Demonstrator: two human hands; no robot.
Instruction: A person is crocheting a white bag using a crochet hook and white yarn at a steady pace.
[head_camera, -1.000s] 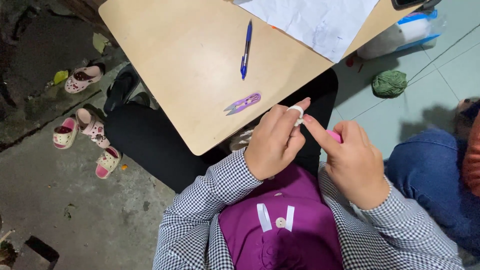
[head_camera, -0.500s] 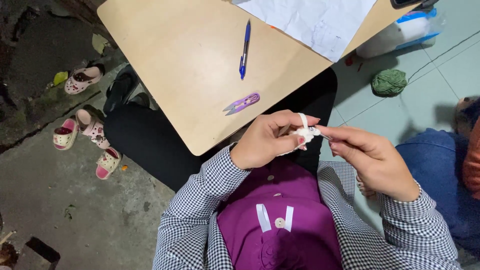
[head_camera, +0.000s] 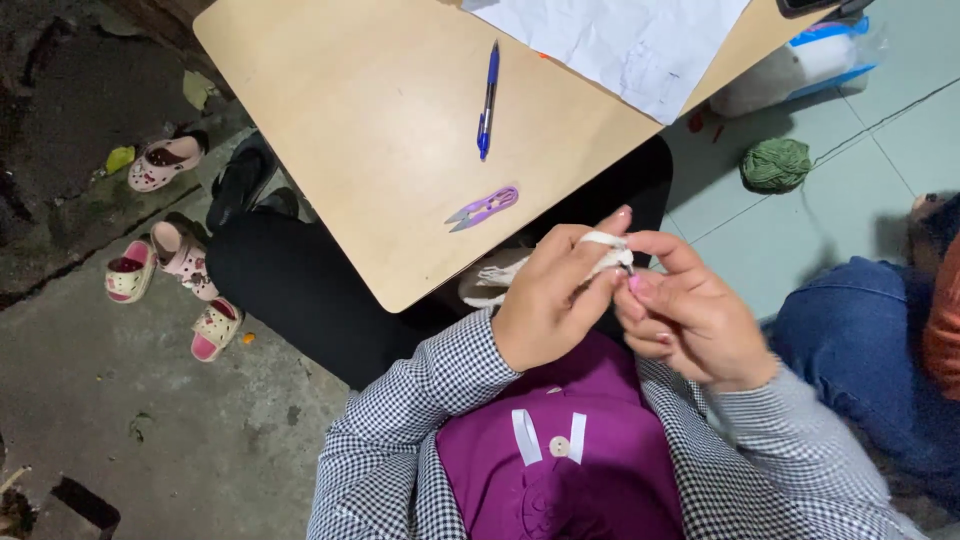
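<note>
Head view: both hands, left hand (head_camera: 555, 300) and right hand (head_camera: 690, 320), pinch white yarn (head_camera: 605, 250).

Bare tabletop (head_camera: 330, 130) lies open left of the pen (head_camera: 487, 100) and purple snips (head_camera: 484, 208); paper (head_camera: 620, 40) covers the far corner

Both hands (head_camera: 625, 305) together, seemingly pinching

One package in view: a soft white bag (head_camera: 800, 70) with a blue band, lying on the tiled floor at the top right, partly hidden behind the table edge (head_camera: 730, 85). Its surface is too small to make out. No signs or screens identifiable.
</note>
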